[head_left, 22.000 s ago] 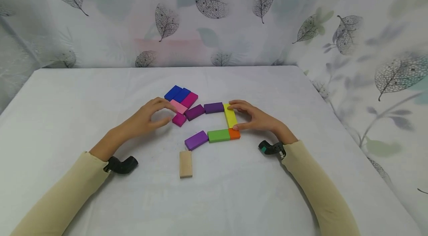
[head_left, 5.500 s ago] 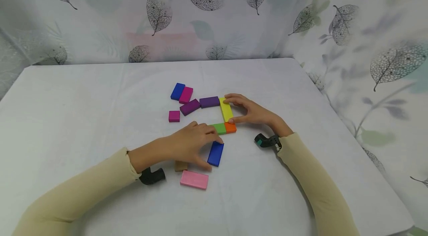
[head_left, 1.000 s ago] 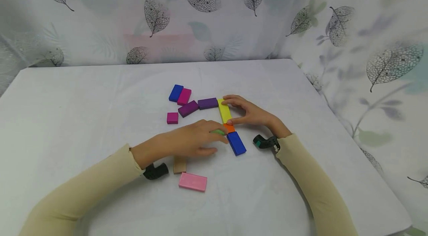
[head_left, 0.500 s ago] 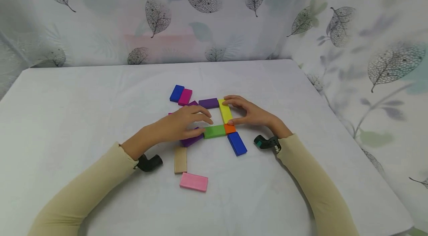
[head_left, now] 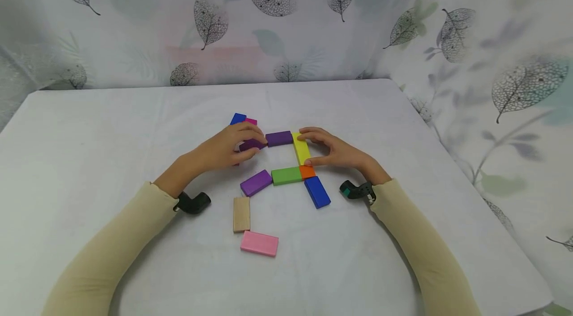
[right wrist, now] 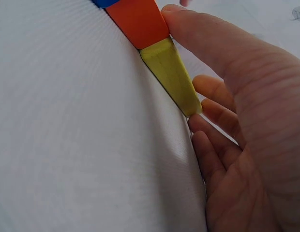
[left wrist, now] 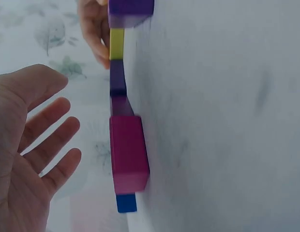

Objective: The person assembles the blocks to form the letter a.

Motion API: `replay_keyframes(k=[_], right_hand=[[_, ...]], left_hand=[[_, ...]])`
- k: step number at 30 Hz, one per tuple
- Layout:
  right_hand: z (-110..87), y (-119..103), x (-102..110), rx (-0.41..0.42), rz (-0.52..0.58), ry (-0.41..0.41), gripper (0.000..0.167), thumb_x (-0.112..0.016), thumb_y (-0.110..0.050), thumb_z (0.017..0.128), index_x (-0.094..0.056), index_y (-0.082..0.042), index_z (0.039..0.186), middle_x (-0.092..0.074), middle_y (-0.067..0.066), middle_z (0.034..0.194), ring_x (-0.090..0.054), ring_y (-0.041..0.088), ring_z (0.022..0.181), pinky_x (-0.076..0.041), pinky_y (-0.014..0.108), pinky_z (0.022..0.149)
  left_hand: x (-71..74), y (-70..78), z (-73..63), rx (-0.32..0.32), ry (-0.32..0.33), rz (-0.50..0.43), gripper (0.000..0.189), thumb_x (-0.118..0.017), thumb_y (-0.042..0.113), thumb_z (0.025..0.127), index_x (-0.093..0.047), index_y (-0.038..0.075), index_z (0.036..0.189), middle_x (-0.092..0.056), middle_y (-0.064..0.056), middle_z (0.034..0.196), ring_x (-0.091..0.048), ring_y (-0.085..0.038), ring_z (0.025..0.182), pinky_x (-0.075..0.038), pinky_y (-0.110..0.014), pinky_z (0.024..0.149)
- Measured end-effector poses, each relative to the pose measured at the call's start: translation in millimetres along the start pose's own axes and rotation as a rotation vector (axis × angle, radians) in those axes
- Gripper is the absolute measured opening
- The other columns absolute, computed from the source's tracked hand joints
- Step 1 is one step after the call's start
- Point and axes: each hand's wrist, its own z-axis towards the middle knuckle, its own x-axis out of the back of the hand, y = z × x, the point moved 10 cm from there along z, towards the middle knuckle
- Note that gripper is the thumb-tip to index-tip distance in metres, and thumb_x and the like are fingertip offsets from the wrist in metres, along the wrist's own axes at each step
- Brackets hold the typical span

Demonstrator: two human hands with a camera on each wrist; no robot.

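Observation:
My left hand (head_left: 224,147) hovers over the back left of the block layout, fingers loosely bent. Partly hidden behind its fingers is a plum wooden block (head_left: 251,146); a blue block (head_left: 238,118) and a magenta block (head_left: 251,121) show past the knuckles. In the left wrist view that hand stands apart from a small magenta block (left wrist: 127,147), with nothing in its grasp. My right hand (head_left: 333,149) holds a yellow block (head_left: 300,149) by its ends, thumb at the near end beside the orange block (head_left: 307,171), fingers at the far end. A dark purple block (head_left: 279,138) adjoins the yellow one.
A green block (head_left: 286,175) adjoins the orange one, with a violet block (head_left: 256,183) to its left. Nearer lie a plain wood block (head_left: 241,214), a pink block (head_left: 259,244) and another blue block (head_left: 317,192). A white cloth (head_left: 380,266) covers the table.
Over the longer span, one blue block and the pink block came to the near side. Within the last second my left hand moved from the green block back and left. My right hand stayed put.

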Motion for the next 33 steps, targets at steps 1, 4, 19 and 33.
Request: replay_keyframes(k=[1, 4, 19, 33], right_hand=[[-0.1, 0, 0, 0.001, 0.0, 0.0, 0.062, -0.075, -0.019, 0.086, -0.048, -0.011, 0.142, -0.028, 0.006, 0.156, -0.024, 0.026, 0.145, -0.018, 0.05, 0.118], [-0.2, -1, 1, 0.007, 0.001, -0.002, 0.062, -0.075, -0.019, 0.086, -0.048, -0.012, 0.142, -0.029, 0.005, 0.156, -0.025, 0.025, 0.145, -0.019, 0.048, 0.118], [0.7, 0, 1, 0.004, 0.011, -0.001, 0.062, -0.076, -0.02, 0.086, -0.049, -0.012, 0.141, -0.029, 0.005, 0.156, -0.024, 0.024, 0.145, -0.017, 0.049, 0.118], [0.1, 2, 1, -0.007, -0.004, 0.0, 0.062, -0.075, -0.021, 0.087, -0.048, -0.013, 0.142, -0.029, 0.005, 0.156, -0.022, 0.023, 0.146, -0.016, 0.049, 0.119]], left_hand=[[2.2, -3.3, -0.1, 0.008, 0.005, -0.01, 0.026, -0.065, 0.007, 0.092, -0.066, 0.005, 0.117, -0.059, -0.009, 0.122, -0.054, -0.024, 0.113, -0.05, -0.042, 0.094], [9.4, -13.5, -1.7, 0.031, 0.03, -0.03, 0.025, -0.065, 0.006, 0.092, -0.066, 0.004, 0.117, -0.058, -0.01, 0.123, -0.055, -0.026, 0.113, -0.048, -0.044, 0.096], [32.3, -76.2, -9.1, 0.23, 0.076, 0.007, 0.035, -0.064, 0.008, 0.092, -0.059, 0.001, 0.126, -0.048, -0.019, 0.134, -0.041, -0.036, 0.13, -0.034, -0.055, 0.109], [26.8, -110.1, -6.7, 0.32, -0.042, 0.0, 0.063, -0.065, 0.02, 0.093, -0.037, 0.006, 0.148, -0.031, -0.022, 0.152, -0.023, -0.04, 0.143, -0.018, -0.06, 0.115]])
